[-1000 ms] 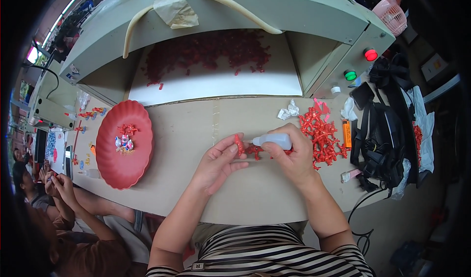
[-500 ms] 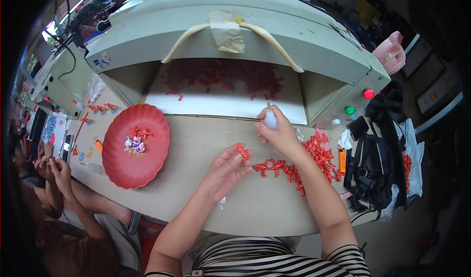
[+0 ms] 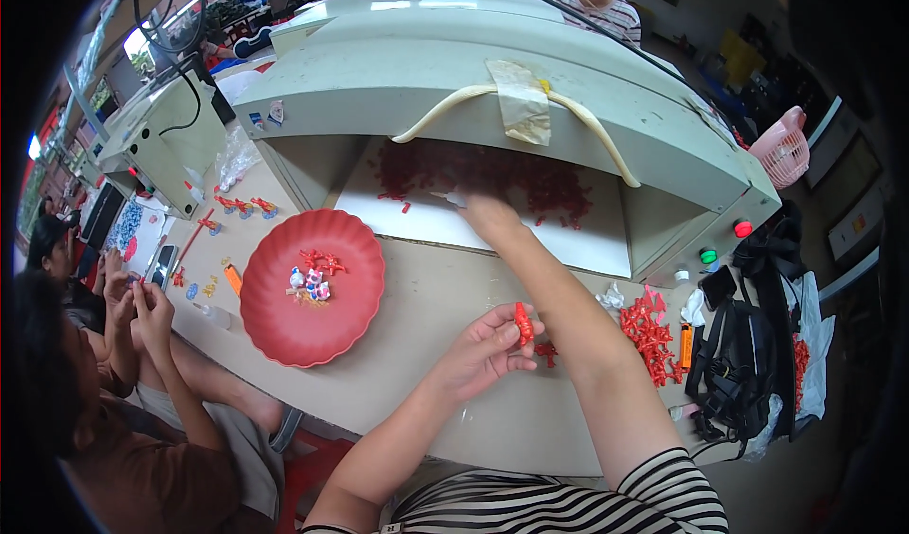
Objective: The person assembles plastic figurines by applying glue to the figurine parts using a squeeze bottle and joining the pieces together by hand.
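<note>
My left hand point(image 3: 485, 352) pinches a small glossy red plastic figure point(image 3: 524, 324) upright between thumb and fingertips, above the table. My right hand point(image 3: 488, 214) reaches into the opening of the pale green metal booth point(image 3: 322, 169). It is closed on a small white squeeze bottle point(image 3: 456, 199) with a thin tip, partly hidden by the hand and shadow. Many red pieces point(image 3: 568, 184) lie deeper on the booth's white floor point(image 3: 597, 236). A pile of red figures point(image 3: 653, 340) rests on the table past my right forearm, which covers part of it.
A scalloped red bowl point(image 3: 275, 326) with several figures stands at left. Orange lighters point(image 3: 686, 345) point(image 3: 233, 279) lie on the table. A black backpack point(image 3: 739, 364) sits at the right edge. A co-worker point(image 3: 151, 411) sits close on the left; another person point(image 3: 597, 4) is behind the booth.
My right hand has moved from the table before the booth forward and left into its opening with the squeeze bottle. My left hand still holds the red figure. The view has shifted.
</note>
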